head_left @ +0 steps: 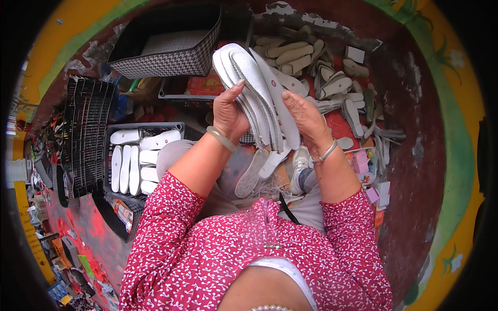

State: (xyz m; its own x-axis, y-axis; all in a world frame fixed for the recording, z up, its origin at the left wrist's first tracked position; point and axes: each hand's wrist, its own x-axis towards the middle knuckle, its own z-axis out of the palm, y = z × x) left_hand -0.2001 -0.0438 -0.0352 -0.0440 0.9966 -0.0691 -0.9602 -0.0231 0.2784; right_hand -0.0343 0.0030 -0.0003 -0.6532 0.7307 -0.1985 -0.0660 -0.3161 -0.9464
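Note:
My left hand (229,115) is closed round a thick stack of white insoles (243,70), its thumb pressed on the near-side edge. The stack is held up in front of me, toes pointing away. On its right side, a single pale insole with a small red round mark (280,106) stands slightly apart from the stack. My right hand (309,123) grips that insole, thumb on its edge; the fingers behind it are hidden. Below the held insoles, a clear, see-through sole shape (251,173) and a white insole (273,161) lie near my lap.
At left stands a grey crate (181,126) with rows of white insoles. Beyond it are a black-and-white checked basket (166,65) and an upright black slatted crate (85,132). Loose insoles (296,54) are heaped at the far right against the wall. A shoe (300,168) is below my right hand.

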